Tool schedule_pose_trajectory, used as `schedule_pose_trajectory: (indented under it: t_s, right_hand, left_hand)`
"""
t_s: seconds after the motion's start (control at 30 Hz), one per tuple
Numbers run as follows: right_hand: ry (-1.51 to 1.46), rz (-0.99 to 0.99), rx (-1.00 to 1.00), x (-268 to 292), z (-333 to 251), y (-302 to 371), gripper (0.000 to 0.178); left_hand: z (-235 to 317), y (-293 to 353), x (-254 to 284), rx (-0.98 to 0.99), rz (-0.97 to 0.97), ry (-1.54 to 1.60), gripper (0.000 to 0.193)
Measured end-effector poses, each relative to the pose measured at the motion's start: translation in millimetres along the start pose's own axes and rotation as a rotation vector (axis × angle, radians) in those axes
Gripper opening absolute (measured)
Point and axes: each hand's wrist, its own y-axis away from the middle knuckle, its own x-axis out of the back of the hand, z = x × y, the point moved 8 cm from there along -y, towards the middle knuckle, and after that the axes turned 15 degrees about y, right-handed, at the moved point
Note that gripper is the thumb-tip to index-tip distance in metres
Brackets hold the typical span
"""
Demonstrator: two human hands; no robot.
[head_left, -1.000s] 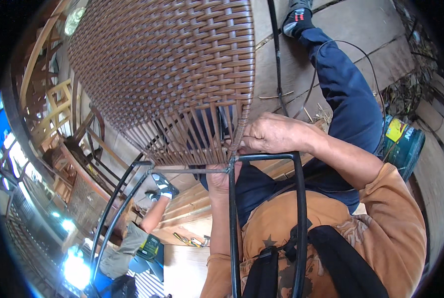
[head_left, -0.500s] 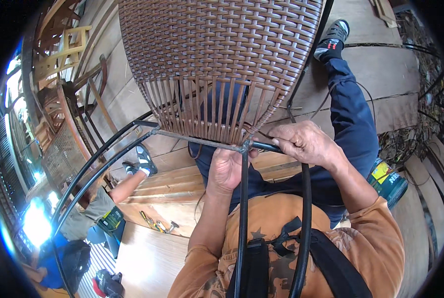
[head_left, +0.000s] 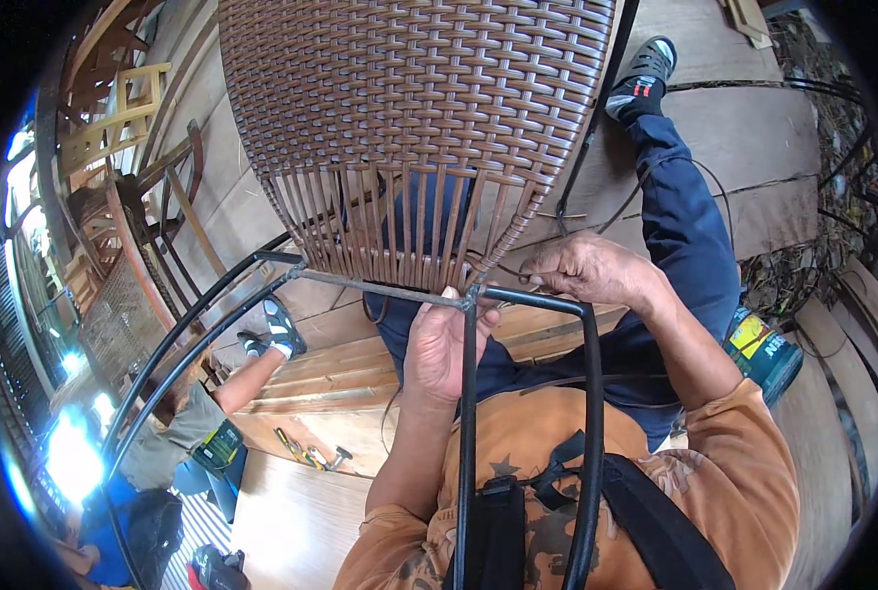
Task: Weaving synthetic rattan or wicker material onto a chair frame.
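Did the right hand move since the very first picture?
Yes. Judged against the black metal frame's corner, the right hand has moved to the right, farther away from it.

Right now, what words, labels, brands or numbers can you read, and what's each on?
Green tub at right: white lettering, which I won't repeat; the yellow label is too small to read.
Dark sock: red marks, too small to read.
Orange shirt: printed pattern, any lettering unclear.
Green container near the co-worker: markings too small to read.

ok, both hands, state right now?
Left hand: at the chair frame, partly hidden; grip can't be told.
Right hand: closed, pinching a brown strand.
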Motion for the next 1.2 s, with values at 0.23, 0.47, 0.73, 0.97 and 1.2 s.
schedule_pose_trajectory:
  t_s: [0.23, 0.47, 0.73, 0.97, 1.2]
  right_hand:
    - [-0.157, 0.048, -0.055, 2, -13, -9, 0.02]
    - [-0.026, 0.088, 0.147, 24, -48, -6, 0.014]
    - [0.287, 0.186, 0.154, 30, -77, 2, 0.026]
    - [0.167, 0.193, -0.009, 26, -64, 5, 0.027]
    - [-0.042, 0.242, -0.11, 27, -48, 4, 0.019]
  left_hand:
    - [12, -1, -2, -0.142, 0.033, -0.214, 0.014]
    - [8, -8, 0, -0.054, 0.001, -0.207, 0.027]
    - [5, -21, -14, -0.028, -0.115, -0.153, 0.035]
    - [10, -17, -14, -0.1, -0.095, -0.263, 0.027]
    - [11, -15, -12, -0.06, -0.076, -0.266, 0.027]
